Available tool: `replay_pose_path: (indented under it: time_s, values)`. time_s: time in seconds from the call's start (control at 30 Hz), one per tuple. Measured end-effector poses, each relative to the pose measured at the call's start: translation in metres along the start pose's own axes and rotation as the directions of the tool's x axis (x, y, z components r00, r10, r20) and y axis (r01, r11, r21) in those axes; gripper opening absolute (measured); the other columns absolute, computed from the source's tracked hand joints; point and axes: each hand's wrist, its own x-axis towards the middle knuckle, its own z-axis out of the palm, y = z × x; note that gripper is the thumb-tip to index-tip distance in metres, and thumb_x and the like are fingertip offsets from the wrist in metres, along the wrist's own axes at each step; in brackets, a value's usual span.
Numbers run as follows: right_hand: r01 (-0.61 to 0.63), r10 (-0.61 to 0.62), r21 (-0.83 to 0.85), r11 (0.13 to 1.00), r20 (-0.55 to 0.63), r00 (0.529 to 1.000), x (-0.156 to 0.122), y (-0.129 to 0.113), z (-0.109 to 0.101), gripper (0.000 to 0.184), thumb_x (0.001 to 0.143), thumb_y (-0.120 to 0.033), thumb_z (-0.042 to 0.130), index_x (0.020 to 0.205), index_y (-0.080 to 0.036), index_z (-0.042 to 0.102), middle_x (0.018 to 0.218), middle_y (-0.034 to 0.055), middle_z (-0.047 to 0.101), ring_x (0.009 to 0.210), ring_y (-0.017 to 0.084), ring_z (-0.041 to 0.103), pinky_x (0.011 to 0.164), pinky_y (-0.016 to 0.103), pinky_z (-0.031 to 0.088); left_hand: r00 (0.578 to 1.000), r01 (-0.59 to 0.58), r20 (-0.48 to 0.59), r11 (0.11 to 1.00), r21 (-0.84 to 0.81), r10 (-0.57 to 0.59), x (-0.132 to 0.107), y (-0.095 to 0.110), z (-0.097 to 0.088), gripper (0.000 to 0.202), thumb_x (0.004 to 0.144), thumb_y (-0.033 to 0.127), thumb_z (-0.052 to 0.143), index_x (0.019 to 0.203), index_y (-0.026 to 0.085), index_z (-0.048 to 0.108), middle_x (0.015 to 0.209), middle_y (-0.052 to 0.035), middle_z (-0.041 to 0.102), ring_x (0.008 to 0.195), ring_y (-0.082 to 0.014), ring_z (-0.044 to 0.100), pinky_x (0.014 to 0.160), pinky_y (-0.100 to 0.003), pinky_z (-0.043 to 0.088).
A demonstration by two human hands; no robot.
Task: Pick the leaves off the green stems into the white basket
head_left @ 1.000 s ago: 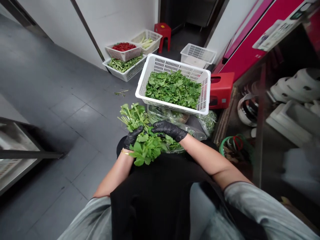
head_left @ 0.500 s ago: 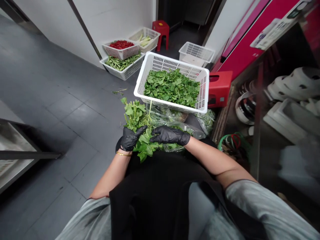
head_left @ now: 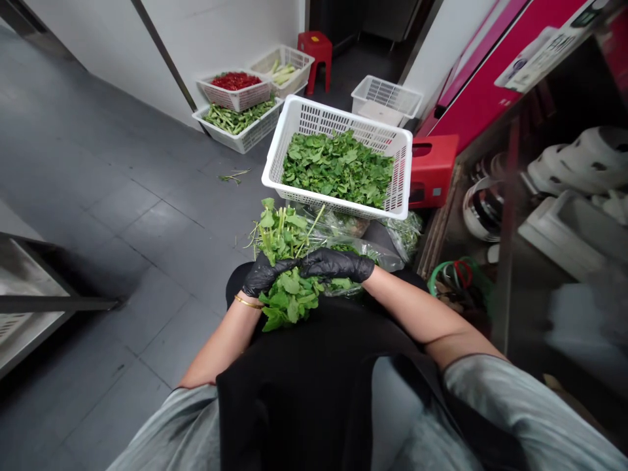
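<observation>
Gloved left hand (head_left: 267,275), right hand (head_left: 338,265), clasping leafy greens (head_left: 289,301)

Straight ahead of the left hand (head_left: 267,275) and right hand (head_left: 336,265), a plastic bag (head_left: 387,258) lies in the way, and just past it the white basket (head_left: 338,116) blocks any forward reach. To the right, a red stool (head_left: 432,170) and a shelf of pots (head_left: 483,209) hem in the side. To the left, the gray floor (head_left: 147,242) gives wide room, with a thin stem (head_left: 233,175) lying on it. A metal rack (head_left: 34,302) stands at its far left, and more baskets (head_left: 238,121) sit against the wall.
</observation>
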Motion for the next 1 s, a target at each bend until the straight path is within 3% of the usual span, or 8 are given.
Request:
replay_pose_path:
  time_s: [0.13,0.33,0.5,0.6,0.73,0.83,0.9,1.0]
  values:
    - [0.106,-0.091,0.128,0.986,-0.113,0.989,0.008,0.012,0.002,0.045,0.075,-0.062,0.074,0.087,-0.019,0.080,0.093,0.0032,0.078,0.097,0.022,0.069,0.094,0.038,0.056,0.997,0.012,-0.080,0.997,-0.077,-0.018,-0.001,0.001,0.008,0.047,0.043,0.029,0.096,0.084,0.023,0.076,0.077,-0.0034,0.078,0.104,-0.0339,0.073,0.088,-0.043,0.060]
    - [0.147,-0.113,0.149,0.978,-0.216,0.970,0.020,0.021,0.007,0.039,0.075,-0.056,0.076,0.086,-0.018,0.080,0.090,0.0041,0.078,0.092,0.023,0.071,0.093,0.039,0.056,0.984,0.089,-0.133,0.973,-0.211,-0.119,0.005,-0.004,0.014,0.043,0.051,0.026,0.092,0.090,0.020,0.076,0.076,-0.0028,0.077,0.092,-0.0311,0.075,0.084,-0.043,0.060]
    - [0.268,-0.111,0.131,0.954,-0.677,0.728,0.030,0.032,-0.001,0.030,0.081,-0.050,0.070,0.073,-0.022,0.076,0.096,0.0080,0.077,0.107,0.025,0.069,0.105,0.042,0.050,0.971,0.030,-0.218,0.960,-0.279,-0.094,0.029,-0.008,-0.002,0.028,0.058,0.029,0.087,0.081,0.019,0.075,0.074,0.0006,0.075,0.067,-0.0174,0.070,0.073,-0.033,0.059]
    - [0.271,-0.042,0.175,0.947,-0.765,0.642,0.030,0.033,-0.026,0.026,0.078,-0.049,0.072,0.078,-0.023,0.074,0.097,0.0073,0.076,0.111,0.026,0.066,0.106,0.044,0.049,0.938,-0.084,-0.341,0.995,-0.055,0.060,0.048,-0.006,-0.027,0.036,0.053,0.023,0.090,0.087,0.018,0.077,0.086,-0.0019,0.078,0.073,-0.0184,0.071,0.075,-0.032,0.058]
    - [0.154,0.101,0.299,0.942,-0.686,0.720,0.039,0.026,-0.053,0.040,0.069,-0.050,0.079,0.091,-0.018,0.069,0.086,0.0050,0.074,0.087,0.023,0.068,0.077,0.036,0.055,0.871,-0.089,-0.454,0.968,0.233,0.189,0.069,-0.003,-0.062,0.043,0.047,0.020,0.094,0.088,0.017,0.078,0.092,-0.0044,0.080,0.083,-0.0235,0.072,0.082,-0.036,0.058]
    - [-0.022,0.175,0.300,0.954,-0.496,0.851,0.064,0.016,-0.045,0.048,0.068,-0.050,0.081,0.098,-0.016,0.065,0.073,0.0009,0.068,0.062,0.016,0.059,0.057,0.028,0.047,0.892,-0.082,-0.416,0.967,0.242,0.179,0.076,-0.006,-0.073,0.044,0.052,0.025,0.093,0.093,0.018,0.078,0.098,-0.0053,0.080,0.089,-0.0258,0.073,0.085,-0.039,0.059]
    - [-0.011,0.105,0.235,0.972,-0.392,0.914,0.088,0.010,-0.030,0.047,0.070,-0.051,0.080,0.098,-0.016,0.066,0.075,0.0005,0.068,0.063,0.015,0.058,0.060,0.028,0.047,0.905,-0.104,-0.381,0.966,0.238,0.192,0.080,-0.009,-0.074,0.044,0.053,0.026,0.092,0.094,0.019,0.078,0.101,-0.0049,0.079,0.094,-0.0263,0.073,0.089,-0.040,0.059]
    - [0.147,-0.084,0.141,0.979,-0.374,0.923,0.121,0.008,-0.011,0.047,0.070,-0.054,0.079,0.094,-0.015,0.070,0.091,0.0043,0.072,0.085,0.019,0.065,0.078,0.030,0.050,0.874,-0.142,-0.416,0.951,0.274,0.251,0.082,-0.010,-0.075,0.038,0.056,0.024,0.090,0.091,0.021,0.078,0.099,-0.0039,0.079,0.094,-0.0254,0.073,0.092,-0.039,0.058]
